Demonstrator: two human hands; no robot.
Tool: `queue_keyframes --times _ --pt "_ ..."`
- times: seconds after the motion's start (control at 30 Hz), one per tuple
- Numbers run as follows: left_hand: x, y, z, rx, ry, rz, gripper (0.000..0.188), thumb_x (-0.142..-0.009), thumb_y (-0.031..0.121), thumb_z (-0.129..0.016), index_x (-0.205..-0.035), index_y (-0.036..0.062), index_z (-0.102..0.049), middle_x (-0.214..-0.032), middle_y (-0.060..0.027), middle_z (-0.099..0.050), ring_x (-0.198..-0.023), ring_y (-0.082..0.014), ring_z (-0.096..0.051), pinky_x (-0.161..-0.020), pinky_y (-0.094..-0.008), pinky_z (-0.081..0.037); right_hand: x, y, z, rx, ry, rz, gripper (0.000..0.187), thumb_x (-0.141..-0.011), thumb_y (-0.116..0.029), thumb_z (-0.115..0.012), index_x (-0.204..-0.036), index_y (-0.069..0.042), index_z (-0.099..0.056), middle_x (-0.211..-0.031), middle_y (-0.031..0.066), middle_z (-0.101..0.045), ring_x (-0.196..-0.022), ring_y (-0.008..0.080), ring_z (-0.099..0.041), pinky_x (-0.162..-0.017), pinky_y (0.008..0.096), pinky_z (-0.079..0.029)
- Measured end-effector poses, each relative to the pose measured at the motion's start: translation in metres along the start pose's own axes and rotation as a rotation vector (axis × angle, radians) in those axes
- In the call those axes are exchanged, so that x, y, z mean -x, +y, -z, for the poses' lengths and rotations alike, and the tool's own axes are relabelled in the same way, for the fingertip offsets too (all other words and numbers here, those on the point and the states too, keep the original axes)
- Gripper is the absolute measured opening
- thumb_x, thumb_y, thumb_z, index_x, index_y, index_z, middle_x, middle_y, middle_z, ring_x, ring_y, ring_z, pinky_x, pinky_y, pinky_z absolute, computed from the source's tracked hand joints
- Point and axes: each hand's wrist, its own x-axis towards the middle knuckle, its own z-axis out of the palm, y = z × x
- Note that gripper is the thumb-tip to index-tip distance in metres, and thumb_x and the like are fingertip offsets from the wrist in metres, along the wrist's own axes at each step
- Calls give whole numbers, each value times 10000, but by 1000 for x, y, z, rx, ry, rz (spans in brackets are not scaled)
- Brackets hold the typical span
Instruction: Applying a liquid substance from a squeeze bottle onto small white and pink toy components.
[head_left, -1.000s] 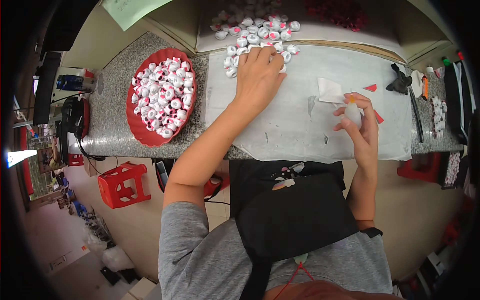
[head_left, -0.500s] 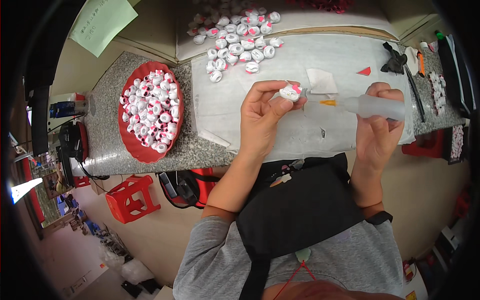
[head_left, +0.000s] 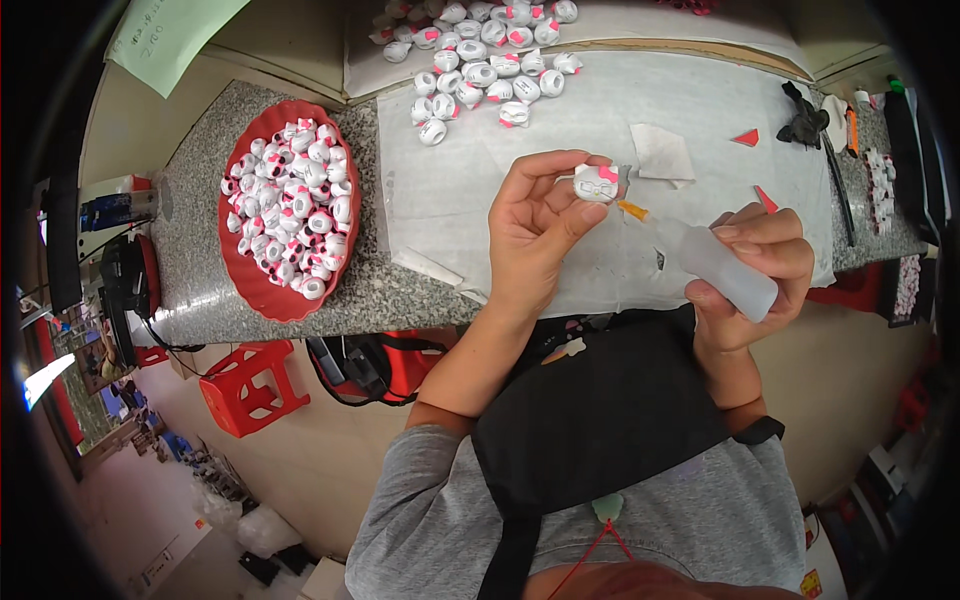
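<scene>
Between the thumb and fingers of my left hand (head_left: 541,215) is a small white cat-head figurine (head_left: 597,184) with a pink bow and outlined glasses. My right hand (head_left: 760,265) grips a translucent white squeeze bottle (head_left: 728,275), tilted with its nozzle toward the left. The bottle's orange needle tip (head_left: 633,210) is close to the lower right of the figurine; whether it touches cannot be made out. Beyond my hands, several similar white heads (head_left: 480,74) with pink bows lie loose on white paper. Many more fill a red scalloped dish (head_left: 232,262) at the left.
White paper (head_left: 440,200) covers much of the speckled stone counter (head_left: 190,215). A folded white tissue (head_left: 662,155) and red scraps (head_left: 746,138) lie near my hands. At the right are a black crumpled thing (head_left: 803,118) and an orange-handled tool (head_left: 852,132). A red stool (head_left: 255,388) stands below left.
The bottle has swung from level to tilted, its needle tip moving left to the figurine. My left hand has turned the figurine so its face shows. The view has shifted slightly.
</scene>
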Motion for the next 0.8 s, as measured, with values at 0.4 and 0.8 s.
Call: queue_keyframes --times 0.4,0.8 --pt "2 1 -1 11 22 13 351 -681 5 -574 -992 0 -411 -992 -146 -473 -837 -203 -528 -776 -338 -428 -3 1 4 -62 -99 100 444 -505 -14 -729 -849 -44 -450 -798 103 -468 -566 121 -471 -500 213 -407" --pt "2 -1 0 8 -6 19 367 -671 -6 -579 -995 -4 -406 -992 -153 -472 -840 -233 -532 -752 -317 -430 -2 3 6 -46 -58 120 460 -502 -13 -731 -860 -51 -443 -797 100 -466 -591 132 -486 -513 224 -415"
